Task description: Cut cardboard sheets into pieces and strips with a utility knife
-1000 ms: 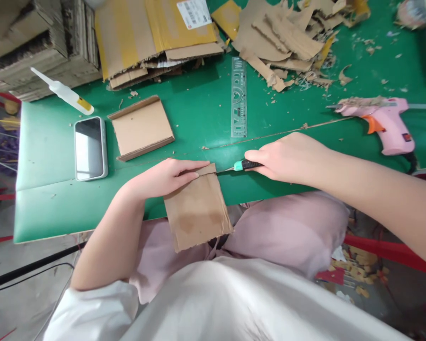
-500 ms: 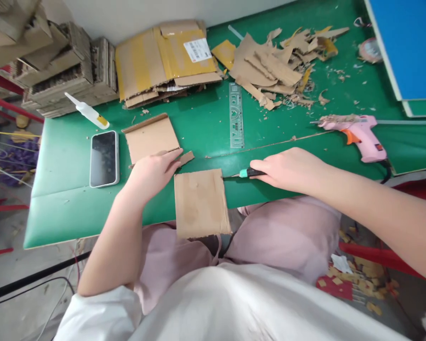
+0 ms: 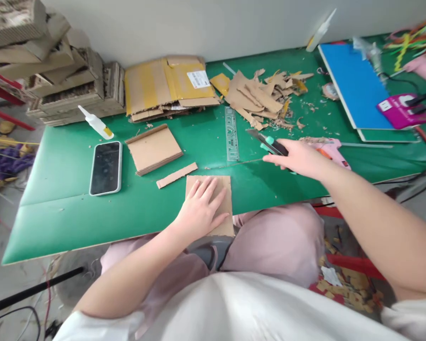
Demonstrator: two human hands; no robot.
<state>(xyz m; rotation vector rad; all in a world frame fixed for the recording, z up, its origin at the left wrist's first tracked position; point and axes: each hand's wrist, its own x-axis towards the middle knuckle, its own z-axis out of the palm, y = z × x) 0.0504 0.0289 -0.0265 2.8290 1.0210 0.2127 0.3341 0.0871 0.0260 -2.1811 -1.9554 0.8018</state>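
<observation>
My left hand (image 3: 203, 208) lies flat with fingers spread on a square cardboard piece (image 3: 226, 199), which overhangs the table's front edge. In my right hand (image 3: 294, 158) is a utility knife (image 3: 273, 144) with a teal and black handle, raised over the table, its blade pointing back and left. Left of the square, a narrow cardboard strip (image 3: 176, 175) lies on the green surface. Behind the strip rests a shallow cardboard tray-like piece (image 3: 156, 147) with a raised rim along its back side. A clear ruler (image 3: 231, 135) lies beyond the square.
On the green table (image 3: 74, 222) lie a phone (image 3: 105, 168), a glue bottle (image 3: 97, 124), a pink glue gun (image 3: 335, 150) and a heap of cardboard scraps (image 3: 259, 97). Flattened cardboard (image 3: 152, 87) and stacked cardboard (image 3: 81, 90) stand behind. A blue board (image 3: 358, 85) is at right.
My left hand has moved right, from beside the strip onto the square piece. My right hand has lifted the knife away from the square's edge, back and right. The view has shifted too.
</observation>
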